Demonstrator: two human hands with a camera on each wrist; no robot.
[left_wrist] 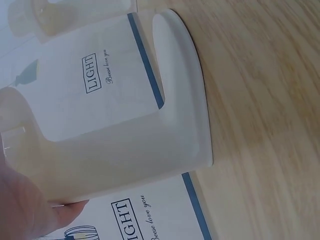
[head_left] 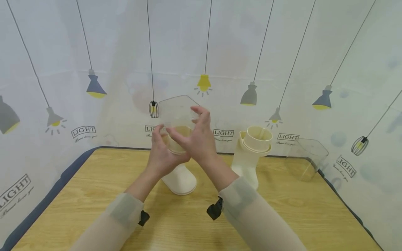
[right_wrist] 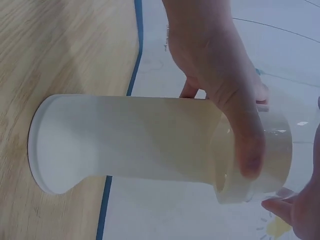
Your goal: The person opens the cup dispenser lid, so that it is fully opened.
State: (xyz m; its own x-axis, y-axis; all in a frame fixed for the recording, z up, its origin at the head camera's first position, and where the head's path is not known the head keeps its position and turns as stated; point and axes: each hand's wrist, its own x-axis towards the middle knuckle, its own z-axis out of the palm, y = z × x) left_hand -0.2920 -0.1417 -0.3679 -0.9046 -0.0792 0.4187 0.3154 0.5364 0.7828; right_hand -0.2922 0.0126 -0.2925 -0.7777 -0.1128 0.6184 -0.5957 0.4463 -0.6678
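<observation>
Misalignment could jam the clear container (head_left: 174, 111) atop the cream stand (head_left: 180, 180), upright on the worktop (head_left: 176, 226). The left hand (head_left: 161, 153) clamps its collar (right_wrist: 232, 187), the right hand (head_left: 201, 141) grips the container; uneven pressure could tip both.

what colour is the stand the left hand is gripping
Plain cream-white; the stand shows best in the right wrist view.

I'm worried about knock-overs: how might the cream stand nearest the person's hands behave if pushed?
The cream stand probably feels stiff, its column holding a clean shape. Pushed near the top, it may tip, being tall above its foot. That foot sits flat, so a low push would likely slide it, not roll it.
</observation>
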